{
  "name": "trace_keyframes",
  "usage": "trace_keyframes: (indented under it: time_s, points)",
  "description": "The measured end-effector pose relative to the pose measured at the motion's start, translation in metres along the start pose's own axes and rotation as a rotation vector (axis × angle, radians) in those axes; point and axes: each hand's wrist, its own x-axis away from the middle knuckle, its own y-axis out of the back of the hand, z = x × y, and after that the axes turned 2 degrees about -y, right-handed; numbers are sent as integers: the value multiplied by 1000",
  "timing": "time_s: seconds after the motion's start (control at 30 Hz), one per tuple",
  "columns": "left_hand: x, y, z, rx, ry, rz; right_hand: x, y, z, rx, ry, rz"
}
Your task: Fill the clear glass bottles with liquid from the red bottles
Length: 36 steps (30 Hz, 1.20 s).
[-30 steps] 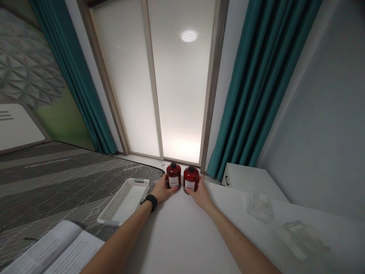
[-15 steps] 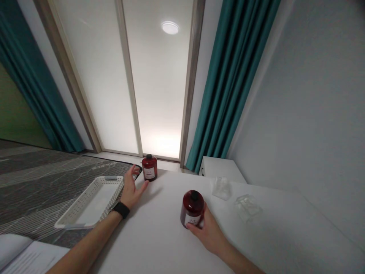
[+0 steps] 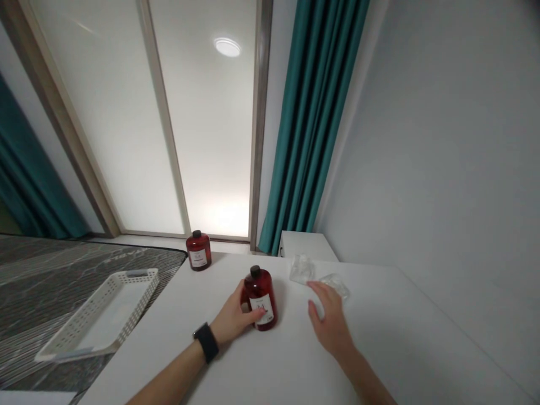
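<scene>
My left hand (image 3: 234, 318) is wrapped round a dark red bottle (image 3: 266, 289) with a black cap and a white label, its thumb across the label. The bottle leans a little to the left over the white table (image 3: 261, 371). To the right, my right hand (image 3: 331, 320) is apart from the bottle, fingers spread and holding nothing. Its fingertips are close to two crumpled pieces of clear plastic (image 3: 301, 269). A second red bottle (image 3: 198, 251) of the same kind stands upright at the table's far left corner.
Left of the table, a white perforated basket (image 3: 101, 315) rests on a dark patterned surface (image 3: 25, 292). A white cabinet (image 3: 307, 246) stands behind the table's far edge, near a teal curtain (image 3: 312, 124). A grey wall (image 3: 442, 140) runs along the right.
The near bottle has passed from my right hand to my left, which came over from beside the far bottle. My right hand has let go and moved toward the plastic. The view has turned right.
</scene>
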Motion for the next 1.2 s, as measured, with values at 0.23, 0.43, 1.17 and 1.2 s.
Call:
trace_keyframes:
  time_s: [0.23,0.43,1.17,1.2]
  points:
    - [10,16,2,71,31,-22,-17,35,-46,194,-138,-461]
    - [11,8,-11,-103,27,-7,-9,34,-85,-97,-467,-261]
    - [7,29,6,-334,-18,-311,29,-26,41,-478,-360,500]
    - [10,30,2,-390,-64,-395,29,-24,42,-466,-341,519]
